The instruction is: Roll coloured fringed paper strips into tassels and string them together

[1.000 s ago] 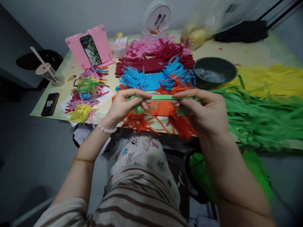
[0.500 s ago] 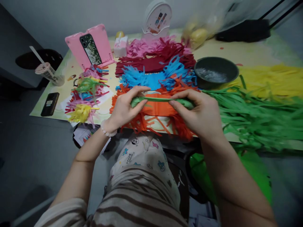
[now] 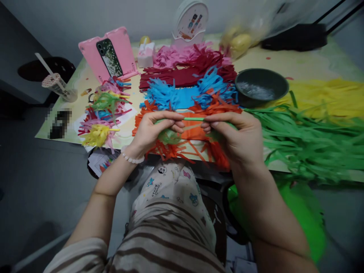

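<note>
Between my two hands stretches a green tissue-paper strip, rolled narrow in the middle, its fringed ends partly hidden by my palms. My left hand is closed on its left part, thumb against fingers. On the right part, my right hand pinches it the same way. Just beneath lies an orange fringed paper at the table's front edge. Behind that are a blue fringed paper, a dark red one and a pink one.
Green fringed paper and yellow fringed paper cover the right side. A dark bowl holds clear bits. At left are multicoloured tassels, a pink stand with a phone and a drink cup.
The green strip's middle has become narrower and tighter. My fingers have curled in closer to it, and my hands have come slightly nearer each other.
</note>
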A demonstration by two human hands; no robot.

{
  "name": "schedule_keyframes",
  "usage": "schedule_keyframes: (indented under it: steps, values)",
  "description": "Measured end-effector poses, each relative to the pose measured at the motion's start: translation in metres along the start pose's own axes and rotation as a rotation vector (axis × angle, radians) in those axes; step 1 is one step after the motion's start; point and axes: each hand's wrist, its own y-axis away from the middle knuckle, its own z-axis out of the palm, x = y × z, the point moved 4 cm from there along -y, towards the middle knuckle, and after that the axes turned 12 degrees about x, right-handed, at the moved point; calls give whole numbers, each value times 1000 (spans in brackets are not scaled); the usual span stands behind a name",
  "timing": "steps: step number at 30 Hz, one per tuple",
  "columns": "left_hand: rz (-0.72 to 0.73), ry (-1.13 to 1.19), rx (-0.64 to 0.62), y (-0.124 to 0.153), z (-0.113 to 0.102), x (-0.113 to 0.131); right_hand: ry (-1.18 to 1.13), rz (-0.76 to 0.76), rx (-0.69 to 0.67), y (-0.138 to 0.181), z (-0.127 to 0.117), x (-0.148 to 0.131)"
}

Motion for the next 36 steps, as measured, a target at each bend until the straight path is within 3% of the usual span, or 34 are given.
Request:
schedule_keyframes:
  steps: [4, 6, 8, 10, 14, 17, 22, 24, 26, 30, 34, 36]
  values:
    - [-38, 97, 6, -1, 1, -9, -97, 144, -34, 0, 5, 6]
    - [-61, 142, 9, 0, -1, -13, -96, 144, -38, 3, 6, 3]
    - [-59, 121, -17, 4, -5, -11, -2, 33, -40, 8, 4, -6]
    - [10, -23, -107, 10, -8, 0, 133, -173, -65, 15, 2, -22]
    - [312, -380, -238, 25, -10, 46, 274, -508, -176, 28, 1, -54]
    - [402, -472, -246, 27, -2, 70, 292, -562, -292, 30, 4, -64]
    - [348, -613, -513, 22, 14, 61, 326, -571, -466, 34, 2, -62]
    - [398, -689, -502, 20, 12, 56, 386, -602, -512, 33, -3, -60]
    - [510, -771, -400, 18, 7, 53, 464, -611, -524, 27, -10, -59]
    - [723, -867, -240, 15, -1, 41, 538, -490, -514, 4, -10, -55]
    - [990, -881, -257, 17, -6, 28, 376, -81, -771, -3, 19, -32]
    - [1179, -893, -229, 20, -12, 24, 256, 104, -801, 0, 31, -22]
